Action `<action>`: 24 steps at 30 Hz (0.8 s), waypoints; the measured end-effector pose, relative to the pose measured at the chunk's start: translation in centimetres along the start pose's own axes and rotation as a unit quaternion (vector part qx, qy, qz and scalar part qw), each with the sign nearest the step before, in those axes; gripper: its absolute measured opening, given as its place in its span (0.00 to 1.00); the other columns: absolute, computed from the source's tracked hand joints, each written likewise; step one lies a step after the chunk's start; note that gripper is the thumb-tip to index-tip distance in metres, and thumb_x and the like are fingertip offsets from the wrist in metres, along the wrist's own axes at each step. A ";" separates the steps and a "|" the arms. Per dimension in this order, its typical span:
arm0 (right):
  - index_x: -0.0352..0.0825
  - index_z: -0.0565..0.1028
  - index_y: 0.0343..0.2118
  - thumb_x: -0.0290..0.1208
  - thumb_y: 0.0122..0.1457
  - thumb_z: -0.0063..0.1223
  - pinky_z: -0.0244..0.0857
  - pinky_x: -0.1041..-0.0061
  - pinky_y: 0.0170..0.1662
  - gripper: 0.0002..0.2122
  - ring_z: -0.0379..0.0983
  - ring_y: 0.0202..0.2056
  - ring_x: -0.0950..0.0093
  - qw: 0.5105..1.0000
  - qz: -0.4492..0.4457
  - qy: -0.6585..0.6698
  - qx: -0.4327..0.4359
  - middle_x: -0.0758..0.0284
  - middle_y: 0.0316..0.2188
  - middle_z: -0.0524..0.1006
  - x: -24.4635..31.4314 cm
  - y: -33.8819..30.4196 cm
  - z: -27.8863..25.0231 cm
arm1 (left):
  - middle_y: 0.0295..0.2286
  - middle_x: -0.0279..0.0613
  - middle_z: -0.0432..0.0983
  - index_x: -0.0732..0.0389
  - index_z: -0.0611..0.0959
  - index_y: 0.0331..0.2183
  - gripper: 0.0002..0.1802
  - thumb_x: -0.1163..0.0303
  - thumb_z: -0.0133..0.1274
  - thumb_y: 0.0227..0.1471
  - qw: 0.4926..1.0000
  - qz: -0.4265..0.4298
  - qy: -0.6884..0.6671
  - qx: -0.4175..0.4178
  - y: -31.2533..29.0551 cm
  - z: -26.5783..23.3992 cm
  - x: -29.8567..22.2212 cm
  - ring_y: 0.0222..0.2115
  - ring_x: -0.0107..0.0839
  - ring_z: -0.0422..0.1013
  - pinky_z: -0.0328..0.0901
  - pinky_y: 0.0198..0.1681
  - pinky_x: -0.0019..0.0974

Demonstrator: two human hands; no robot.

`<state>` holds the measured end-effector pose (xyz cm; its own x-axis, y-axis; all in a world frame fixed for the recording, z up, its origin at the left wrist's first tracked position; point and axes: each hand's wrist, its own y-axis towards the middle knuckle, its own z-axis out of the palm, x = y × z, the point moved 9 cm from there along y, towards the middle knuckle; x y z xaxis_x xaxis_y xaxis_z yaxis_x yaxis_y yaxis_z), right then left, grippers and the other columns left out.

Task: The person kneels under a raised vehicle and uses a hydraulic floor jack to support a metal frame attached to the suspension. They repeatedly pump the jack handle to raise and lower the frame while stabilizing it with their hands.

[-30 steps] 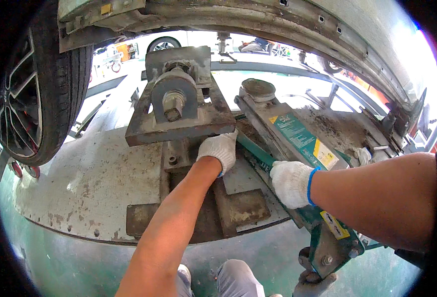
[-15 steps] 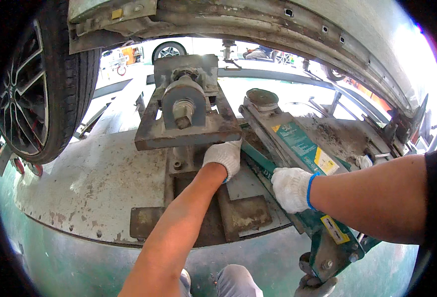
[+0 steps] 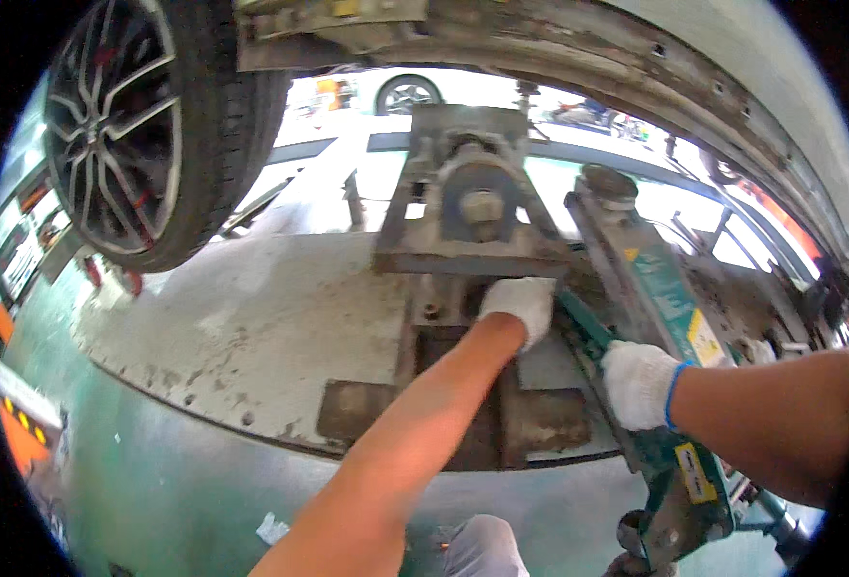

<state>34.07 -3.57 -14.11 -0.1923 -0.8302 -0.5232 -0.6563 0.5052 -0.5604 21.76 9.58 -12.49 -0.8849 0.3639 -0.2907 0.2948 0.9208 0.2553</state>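
Note:
My left hand (image 3: 520, 310), in a white knitted glove, reaches under the front plate of a rusty steel clamp stand (image 3: 472, 262). Its fingers are hidden from me, so what they touch cannot be told. To the right lies a long green floor jack (image 3: 668, 298) with a round saddle (image 3: 609, 185) at its far end. My right hand (image 3: 641, 385), gloved in white with a blue cuff, is closed around the jack's green side rail, just right of the stand. The stand's large bolt head (image 3: 482, 213) faces me.
A car's sill (image 3: 540, 48) overhangs the stand and jack. At left hangs a wheel (image 3: 116, 135) with a black tire. Underneath is a worn grey platform (image 3: 251, 327) with a curved front edge. White litter (image 3: 272, 529) lies on the green floor. Jack casters (image 3: 633, 529) stand at the lower right.
My view has swung left, so everything sits farther right in the picture. Both hands keep about the same places against the stand and the jack.

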 end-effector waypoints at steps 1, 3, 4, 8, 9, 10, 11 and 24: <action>0.46 0.88 0.28 0.36 0.52 0.58 0.73 0.67 0.41 0.07 0.79 0.38 0.64 1.000 -0.001 -0.003 0.016 0.67 0.30 0.84 0.1 -0.3 -0.1 | 0.45 0.56 0.81 0.62 0.77 0.53 0.22 0.73 0.47 0.56 1.000 0.002 -0.014 -0.021 0.2 -0.1 -0.1 0.48 0.55 0.77 0.72 0.50 0.55; 0.46 0.87 0.27 0.35 0.51 0.58 0.73 0.67 0.42 0.07 0.79 0.38 0.65 0.997 -0.024 -0.038 0.058 0.67 0.29 0.84 0.5 -1.0 -0.3 | 0.45 0.57 0.81 0.61 0.82 0.47 0.17 0.71 0.50 0.56 0.999 0.006 -0.032 -0.027 0.2 0.1 -0.2 0.47 0.55 0.78 0.73 0.49 0.54; 0.46 0.87 0.27 0.35 0.51 0.58 0.73 0.67 0.42 0.07 0.79 0.38 0.64 0.996 -0.018 -0.026 0.080 0.67 0.29 0.83 0.3 -0.8 0.3 | 0.44 0.56 0.81 0.61 0.83 0.45 0.16 0.71 0.50 0.55 0.999 -0.009 -0.029 -0.031 0.6 0.8 0.2 0.46 0.54 0.78 0.74 0.48 0.54; 0.47 0.87 0.29 0.41 0.53 0.57 0.73 0.66 0.45 0.09 0.80 0.40 0.62 0.990 0.103 0.038 0.083 0.68 0.31 0.84 -2.3 0.3 1.5 | 0.41 0.53 0.83 0.59 0.84 0.41 0.13 0.72 0.51 0.54 0.995 -0.035 -0.014 -0.089 1.7 2.3 2.0 0.42 0.52 0.81 0.76 0.44 0.52; 0.47 0.87 0.29 0.42 0.53 0.57 0.73 0.66 0.46 0.10 0.80 0.40 0.62 0.993 0.086 0.026 0.075 0.67 0.32 0.84 -2.2 0.1 2.5 | 0.40 0.52 0.84 0.59 0.84 0.41 0.12 0.73 0.52 0.54 0.996 -0.017 -0.009 -0.084 1.4 1.9 0.6 0.41 0.52 0.81 0.76 0.43 0.52; 0.47 0.87 0.29 0.42 0.54 0.56 0.73 0.67 0.46 0.10 0.80 0.40 0.62 0.994 0.045 -0.002 0.095 0.67 0.32 0.84 -1.7 0.1 3.0 | 0.40 0.52 0.84 0.59 0.84 0.41 0.12 0.73 0.52 0.54 0.997 -0.011 0.005 -0.070 1.2 1.7 0.0 0.41 0.52 0.81 0.76 0.43 0.51; 0.46 0.87 0.29 0.43 0.54 0.56 0.73 0.67 0.47 0.11 0.80 0.41 0.62 0.993 0.005 -0.030 0.116 0.66 0.32 0.84 -1.1 0.0 3.4 | 0.40 0.51 0.84 0.58 0.84 0.41 0.12 0.72 0.52 0.54 0.998 -0.003 0.018 -0.056 1.0 1.5 -0.6 0.42 0.52 0.81 0.76 0.43 0.51; 0.48 0.88 0.29 0.35 0.54 0.58 0.71 0.67 0.42 0.07 0.80 0.37 0.68 0.998 -0.028 -0.038 0.045 0.73 0.28 0.84 0.0 -1.1 -1.2 | 0.53 0.56 0.77 0.59 0.70 0.63 0.32 0.76 0.46 0.56 0.997 -0.025 0.024 0.066 -0.3 -0.8 -0.8 0.52 0.51 0.75 0.70 0.56 0.50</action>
<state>33.93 -4.37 -12.71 -0.0990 -0.8391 -0.5348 -0.5953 0.4806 -0.6439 22.06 8.94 -11.56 -0.9150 0.3123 -0.2555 0.2916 0.9494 0.1162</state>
